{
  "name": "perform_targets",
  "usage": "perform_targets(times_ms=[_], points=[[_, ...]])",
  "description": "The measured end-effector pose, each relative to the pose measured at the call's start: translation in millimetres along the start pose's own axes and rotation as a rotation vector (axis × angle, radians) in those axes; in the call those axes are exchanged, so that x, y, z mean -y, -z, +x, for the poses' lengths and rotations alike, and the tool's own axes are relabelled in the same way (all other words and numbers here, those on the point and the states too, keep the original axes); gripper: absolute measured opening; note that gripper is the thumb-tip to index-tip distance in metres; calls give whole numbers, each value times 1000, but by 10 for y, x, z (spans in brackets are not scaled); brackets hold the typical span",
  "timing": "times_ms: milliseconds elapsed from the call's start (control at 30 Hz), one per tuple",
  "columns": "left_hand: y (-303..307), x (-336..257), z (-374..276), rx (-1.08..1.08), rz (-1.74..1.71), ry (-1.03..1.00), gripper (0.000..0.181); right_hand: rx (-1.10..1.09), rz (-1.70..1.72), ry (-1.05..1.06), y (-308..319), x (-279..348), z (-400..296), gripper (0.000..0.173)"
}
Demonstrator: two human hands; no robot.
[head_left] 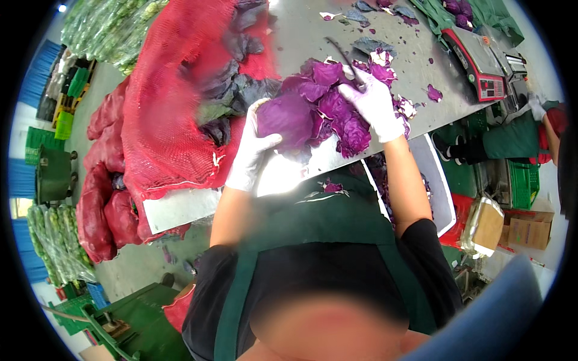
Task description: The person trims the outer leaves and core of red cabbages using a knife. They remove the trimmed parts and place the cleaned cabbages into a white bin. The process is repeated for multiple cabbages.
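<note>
In the head view my left hand (249, 149), in a white glove, holds a round red cabbage (285, 119) by its left side. Loose purple cabbage leaves (334, 97) lie heaped against it on the metal table (298, 36). My right hand (372, 101), also gloved, is at the right of the heap with a dark, thin curved tool (341, 52), perhaps a knife, between thumb and fingers; its exact kind is unclear. A red mesh sack (167, 117) with dark outer leaves (226, 85) spreads over the table to the left.
A red weighing scale (478, 63) stands at the table's right end. Below the table edge is a white bin (435, 180) with cabbage scraps. Full red sacks (97, 212) are at the left. Another person (510, 135) in a green apron is at the far right.
</note>
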State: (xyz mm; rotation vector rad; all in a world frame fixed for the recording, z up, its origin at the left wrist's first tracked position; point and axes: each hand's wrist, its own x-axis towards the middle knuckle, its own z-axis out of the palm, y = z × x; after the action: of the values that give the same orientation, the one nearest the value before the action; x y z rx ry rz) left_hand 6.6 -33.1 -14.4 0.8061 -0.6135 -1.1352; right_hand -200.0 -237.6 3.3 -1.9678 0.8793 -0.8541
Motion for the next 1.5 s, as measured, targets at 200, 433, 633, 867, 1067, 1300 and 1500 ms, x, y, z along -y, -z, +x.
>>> perform_targets(times_ms=[200,433,633,867,1067,1300,1500], points=[[42,-99,11,70,102,-12,98,391,48,389,-390,751,-78,52],[160,-186,-19,179,50,45,102,184,-178,312,-599,294,75,20],[207,-129,-110,90,-25,-38,102,416,143,37,-241,889,-23,54],[244,-137,-114,75,-60,-18,98,363,-214,540,-373,863,-163,46],[234,-153,-170,78,-48,74,100,342,-455,679,-344,954,-176,31],[-55,-251,-213,236,-156,65,110,-12,149,-34,-370,368,177,21],[-55,-370,-119,207,-23,-149,121,123,228,-288,-96,730,-157,35]])
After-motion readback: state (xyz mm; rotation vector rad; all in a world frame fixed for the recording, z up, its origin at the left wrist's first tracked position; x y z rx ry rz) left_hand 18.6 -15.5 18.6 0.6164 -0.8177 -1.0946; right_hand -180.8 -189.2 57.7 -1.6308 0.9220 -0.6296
